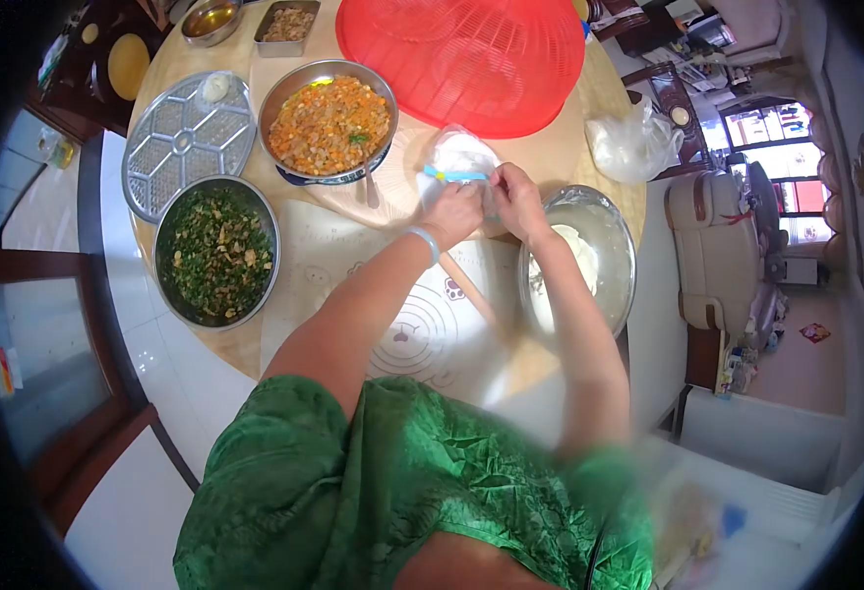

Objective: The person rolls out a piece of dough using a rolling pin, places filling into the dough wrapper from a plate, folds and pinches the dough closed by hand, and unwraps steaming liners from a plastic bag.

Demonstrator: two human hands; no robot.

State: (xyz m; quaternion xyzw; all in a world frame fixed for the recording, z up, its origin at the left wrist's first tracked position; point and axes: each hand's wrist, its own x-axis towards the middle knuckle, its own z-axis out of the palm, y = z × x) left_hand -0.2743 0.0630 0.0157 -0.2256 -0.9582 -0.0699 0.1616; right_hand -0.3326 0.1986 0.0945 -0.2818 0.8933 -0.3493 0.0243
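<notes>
Over the middle of the round table, both hands are at a clear plastic bag [461, 152] with something white inside. A light-blue bag clip [463, 177] with a yellow bit at its left end lies across the bag's neck. My left hand [454, 211], a pale bracelet at its wrist, is closed around the bag just below the clip. At the clip's right end, my right hand [518, 202] has its fingers pressed together on it. A wooden rolling pin [469, 295] lies beneath the hands on a printed pastry mat [392, 339]. Beside my right forearm stands a metal bowl [617, 236] holding white dough [584, 258].
Left of the hands are a bowl of orange diced filling [328, 123] with a spoon, a bowl of chopped greens [217, 256] and a metal steamer rack [181, 147]. A red mesh cover [466, 59] spans the back. A white plastic bag [633, 146] sits at the right edge.
</notes>
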